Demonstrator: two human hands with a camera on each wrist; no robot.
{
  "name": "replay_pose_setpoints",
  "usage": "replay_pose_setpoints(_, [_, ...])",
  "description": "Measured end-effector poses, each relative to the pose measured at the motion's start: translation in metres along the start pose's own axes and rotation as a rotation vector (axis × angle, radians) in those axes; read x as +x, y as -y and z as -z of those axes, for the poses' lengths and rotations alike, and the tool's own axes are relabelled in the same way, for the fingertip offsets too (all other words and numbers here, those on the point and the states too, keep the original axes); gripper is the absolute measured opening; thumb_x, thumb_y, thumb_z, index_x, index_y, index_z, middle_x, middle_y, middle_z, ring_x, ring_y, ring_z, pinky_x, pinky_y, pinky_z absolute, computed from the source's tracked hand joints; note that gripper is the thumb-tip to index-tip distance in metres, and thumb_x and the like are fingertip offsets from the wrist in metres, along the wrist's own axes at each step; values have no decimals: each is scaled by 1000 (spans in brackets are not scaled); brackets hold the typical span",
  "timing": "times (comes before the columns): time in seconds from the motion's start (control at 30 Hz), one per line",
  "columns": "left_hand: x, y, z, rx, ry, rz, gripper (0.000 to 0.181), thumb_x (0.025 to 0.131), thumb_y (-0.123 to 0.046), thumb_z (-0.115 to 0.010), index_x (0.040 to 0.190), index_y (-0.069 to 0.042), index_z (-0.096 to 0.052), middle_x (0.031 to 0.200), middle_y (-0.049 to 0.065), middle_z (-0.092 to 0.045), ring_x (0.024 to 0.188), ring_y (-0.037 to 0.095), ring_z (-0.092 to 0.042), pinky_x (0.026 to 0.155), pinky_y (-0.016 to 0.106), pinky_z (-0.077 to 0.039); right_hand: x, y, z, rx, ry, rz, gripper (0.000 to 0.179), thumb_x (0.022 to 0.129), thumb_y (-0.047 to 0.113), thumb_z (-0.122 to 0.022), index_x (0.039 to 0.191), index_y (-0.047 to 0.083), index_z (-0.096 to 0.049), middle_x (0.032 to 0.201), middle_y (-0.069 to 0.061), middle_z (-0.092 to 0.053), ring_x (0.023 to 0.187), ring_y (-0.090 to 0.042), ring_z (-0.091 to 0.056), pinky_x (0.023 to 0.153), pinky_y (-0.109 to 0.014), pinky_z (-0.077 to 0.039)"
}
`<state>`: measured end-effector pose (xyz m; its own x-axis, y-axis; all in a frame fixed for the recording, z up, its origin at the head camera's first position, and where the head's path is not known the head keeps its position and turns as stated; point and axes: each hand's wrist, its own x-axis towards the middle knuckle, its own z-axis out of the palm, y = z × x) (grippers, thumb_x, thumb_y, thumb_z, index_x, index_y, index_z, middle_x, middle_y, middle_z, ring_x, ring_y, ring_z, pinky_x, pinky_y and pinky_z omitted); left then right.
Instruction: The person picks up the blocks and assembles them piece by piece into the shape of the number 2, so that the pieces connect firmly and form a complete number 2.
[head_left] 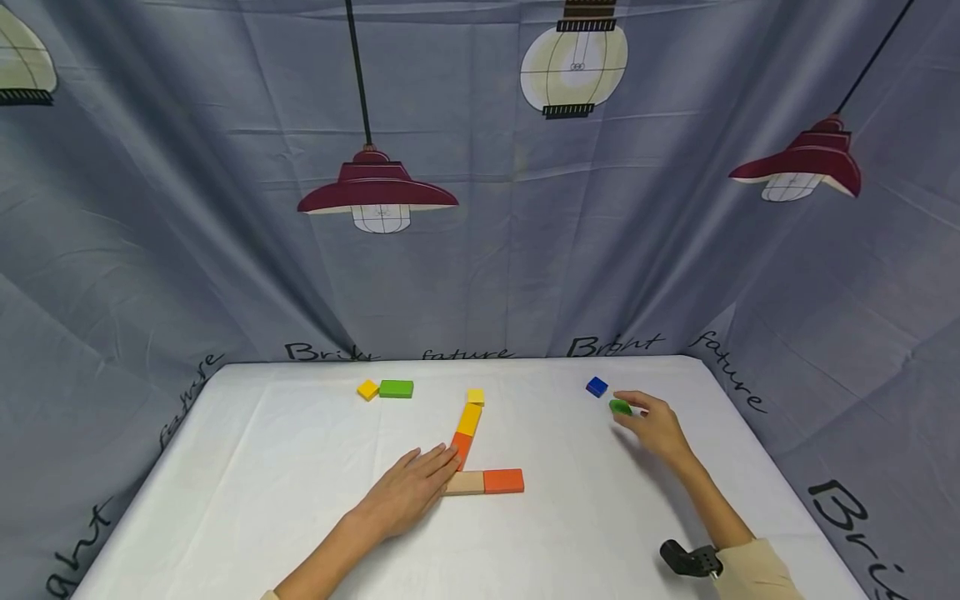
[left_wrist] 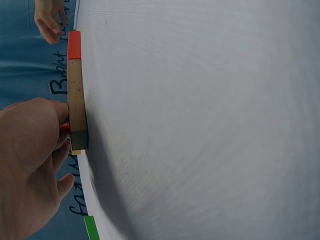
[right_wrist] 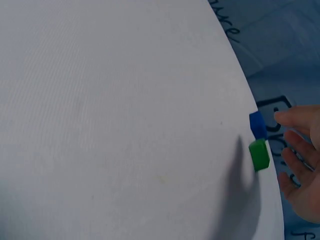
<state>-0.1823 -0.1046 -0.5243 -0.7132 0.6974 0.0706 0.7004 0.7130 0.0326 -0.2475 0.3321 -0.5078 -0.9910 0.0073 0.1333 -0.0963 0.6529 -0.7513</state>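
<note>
My left hand [head_left: 408,492] lies low over the white table, fingers extended, its fingertips at a slanted orange block [head_left: 462,448] and its thumb side by a beige block [head_left: 467,482]. Another orange block [head_left: 503,481] continues the beige one to the right. Up the slant follow a yellow block [head_left: 469,419] and a small yellow block [head_left: 476,397]. At the right, my right hand [head_left: 656,425] hovers with thumb and fingers parted around a small green block [head_left: 620,407]. The right wrist view shows those fingers apart from this green block [right_wrist: 259,155]. Just beyond is a blue cube [head_left: 597,387].
Toward the back left lie a yellow cube [head_left: 367,390] and a longer green block [head_left: 396,389], corner to side. A grey curtain [head_left: 480,275] printed with lamps hangs behind the table's back edge. A black device [head_left: 690,559] is by the right sleeve.
</note>
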Motion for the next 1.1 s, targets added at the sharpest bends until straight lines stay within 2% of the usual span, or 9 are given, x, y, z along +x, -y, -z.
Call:
replay_pose_setpoints(0.27, [0, 0, 1, -4, -13, -6, 47, 106, -29, -49, 150, -12, -47, 156, 4, -40, 143, 21, -36, 113, 47, -34, -1, -17, 3, 18, -2, -125, 43, 93, 5, -67, 134, -3, -59, 139, -29, -52, 129, -48, -47, 102, -57, -44])
replay_pose_setpoints(0.4, [0, 0, 1, -13, -10, -3, 47, 106, -29, -49, 150, -12, -47, 156, 3, -41, 143, 21, -36, 113, 47, -33, -1, -24, 2, 28, -7, -153, 45, 92, 4, -67, 136, -4, -57, 142, -29, -49, 128, -49, -48, 101, -56, -45])
replay_pose_setpoints(0.6, [-1, -1, 1, -30, -14, 1, 47, 106, -28, -49, 150, -12, -48, 155, 3, -41, 143, 21, -36, 113, 47, -33, 0, -33, -1, 57, 1, -152, 50, 91, 0, -67, 138, -7, -53, 142, -30, -49, 129, -47, -48, 105, -54, -40])
replay_pose_setpoints(0.9, [0, -1, 0, -18, -13, 1, 47, 107, -29, -49, 150, -12, -47, 156, 3, -40, 143, 21, -36, 113, 47, -33, 7, -38, 0, 67, 35, -130, 53, 92, 1, -68, 141, -8, -50, 142, -31, -48, 129, -46, -47, 106, -53, -40])
replay_pose_setpoints(1.1, [-1, -1, 1, -19, -22, 1, 46, 106, -28, -49, 150, -12, -48, 156, 3, -41, 143, 20, -37, 113, 47, -34, 9, -39, -3, 67, 48, -149, 52, 92, 2, -68, 140, -8, -51, 143, -31, -47, 130, -47, -45, 106, -54, -39])
